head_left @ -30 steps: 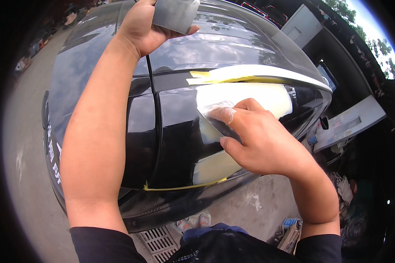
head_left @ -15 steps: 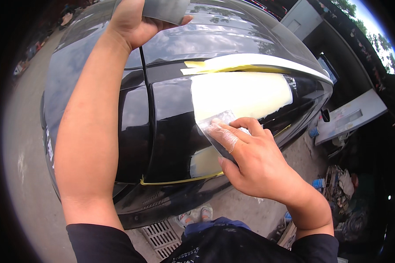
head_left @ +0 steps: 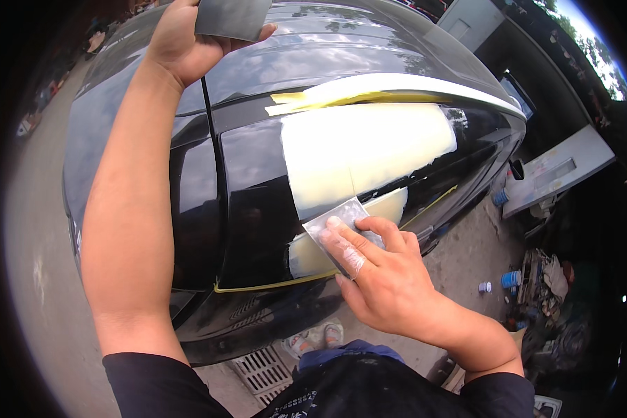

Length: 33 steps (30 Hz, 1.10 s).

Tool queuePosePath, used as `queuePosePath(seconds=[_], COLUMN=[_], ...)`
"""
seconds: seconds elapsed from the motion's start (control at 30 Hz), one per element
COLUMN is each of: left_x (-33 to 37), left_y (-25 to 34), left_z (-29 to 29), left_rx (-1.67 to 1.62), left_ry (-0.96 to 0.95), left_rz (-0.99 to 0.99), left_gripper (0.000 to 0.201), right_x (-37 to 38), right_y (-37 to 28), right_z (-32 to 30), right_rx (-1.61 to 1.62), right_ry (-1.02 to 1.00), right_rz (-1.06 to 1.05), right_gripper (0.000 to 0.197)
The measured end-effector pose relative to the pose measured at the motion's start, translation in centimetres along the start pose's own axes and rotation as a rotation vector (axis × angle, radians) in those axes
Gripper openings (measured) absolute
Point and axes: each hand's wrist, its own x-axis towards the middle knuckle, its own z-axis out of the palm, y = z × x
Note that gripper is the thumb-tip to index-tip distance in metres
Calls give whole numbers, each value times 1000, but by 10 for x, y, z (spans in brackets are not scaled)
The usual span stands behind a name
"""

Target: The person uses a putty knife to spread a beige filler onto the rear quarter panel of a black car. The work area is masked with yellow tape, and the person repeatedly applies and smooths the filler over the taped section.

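My right hand (head_left: pixel 390 282) presses a flat grey putty scraper (head_left: pixel 359 212) against a glossy black car panel (head_left: pixel 254 195), fingers spread on its face and thumb beneath. White residue coats the fingers. Just above the scraper lies a broad cream filler patch (head_left: pixel 369 146) with a thin line in its lower part. A smaller filler patch (head_left: pixel 390 205) shows on both sides of the scraper, partly hidden by it. Up over the roof, my left hand (head_left: pixel 177 52) grips a flat grey plate (head_left: pixel 233 19), cut off by the picture's top edge.
Yellow masking tape (head_left: pixel 355 103) runs along the roof edge, and more tape (head_left: pixel 279 284) borders the panel's bottom. A floor grate (head_left: pixel 263 373) lies by my feet. To the right are a loose light panel (head_left: pixel 561 171), a blue can (head_left: pixel 511 279) and piled clutter (head_left: pixel 550 279).
My right hand has drawn the scraper down from the big patch's lower edge onto the smaller patch. My left hand still holds the plate; the whole view has shifted slightly.
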Motion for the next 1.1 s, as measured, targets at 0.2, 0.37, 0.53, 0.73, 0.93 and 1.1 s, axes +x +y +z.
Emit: queuePosePath(seconds=[0.2, 0.37, 0.53, 0.73, 0.93, 1.1], left_x=[0, 2, 4, 3, 3, 2], left_y=[-1, 1, 2, 2, 2, 2], left_z=[-9, -9, -6, -7, -7, -6], left_rx=[-33, -60, -68, -39, -47, -28], left_ry=[-45, -78, -54, -39, -77, -35], left_rz=[-11, -15, -34, -19, -16, -6], left_gripper=[55, 54, 54, 55, 56, 56], right_x=[16, 64, 98, 115, 118, 117], right_y=[22, 60, 75, 81, 79, 79], right_z=[-48, -76, -76, -71, -66, -64], right_rx=[46, 91, 83, 63, 68, 71], right_ry=[21, -112, -155, -176, -169, -150], right_rz=[71, 97, 97, 82, 115, 118], right_gripper=[52, 49, 48, 46, 46, 46])
